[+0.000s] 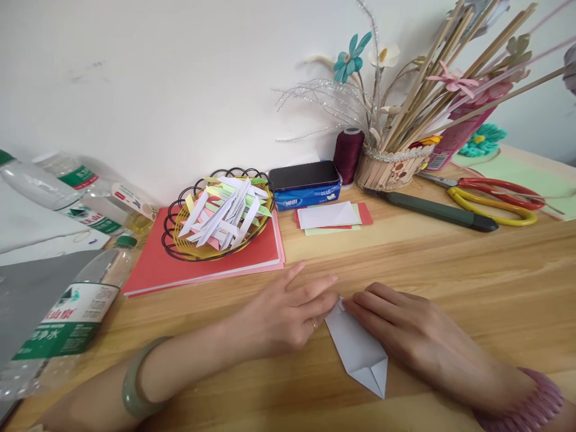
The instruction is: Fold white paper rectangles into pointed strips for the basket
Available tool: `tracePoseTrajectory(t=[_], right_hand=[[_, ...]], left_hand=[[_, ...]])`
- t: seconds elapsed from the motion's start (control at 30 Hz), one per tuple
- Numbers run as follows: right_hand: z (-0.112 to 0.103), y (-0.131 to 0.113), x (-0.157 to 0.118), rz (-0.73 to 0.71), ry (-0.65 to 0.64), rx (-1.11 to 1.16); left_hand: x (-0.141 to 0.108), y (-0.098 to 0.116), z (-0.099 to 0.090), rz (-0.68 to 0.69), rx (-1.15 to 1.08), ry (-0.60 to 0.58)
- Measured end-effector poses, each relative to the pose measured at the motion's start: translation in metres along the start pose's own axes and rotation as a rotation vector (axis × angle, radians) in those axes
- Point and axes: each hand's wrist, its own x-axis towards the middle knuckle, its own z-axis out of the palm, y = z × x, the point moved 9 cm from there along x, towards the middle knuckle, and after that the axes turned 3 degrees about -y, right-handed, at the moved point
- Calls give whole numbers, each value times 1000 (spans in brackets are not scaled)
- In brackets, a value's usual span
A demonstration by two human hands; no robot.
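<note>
A folded piece of white paper (357,345) lies on the wooden table, its near end brought to a slanted point with small triangular flaps. At its far end, my left hand (288,309) grips the edge with its lower fingers, while the other fingers stick out above; its thumb is hidden. My right hand (407,327) is closed over the paper's right side, fingertips pressed together at the same far corner, close to the left fingertips. A tiny fold shows between the two hands.
Beyond my hands stand a basket of folded paper strips (225,213) on red paper (198,273), loose paper slips (330,215), a phone (306,175) on a blue pack, a green-handled cutter (441,211) and scissors (495,201). Plastic bottles (67,318) lie left.
</note>
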Motion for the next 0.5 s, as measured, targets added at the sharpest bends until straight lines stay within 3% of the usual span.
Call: tracePoseTrajectory(t=[0.23, 0.5], right_hand=[[-2, -4, 0, -39, 0, -20], [0, -12, 2, -136, 6, -104]], left_hand=[[1, 4, 3, 69, 37, -82], [-1, 0, 5, 56, -35, -82]])
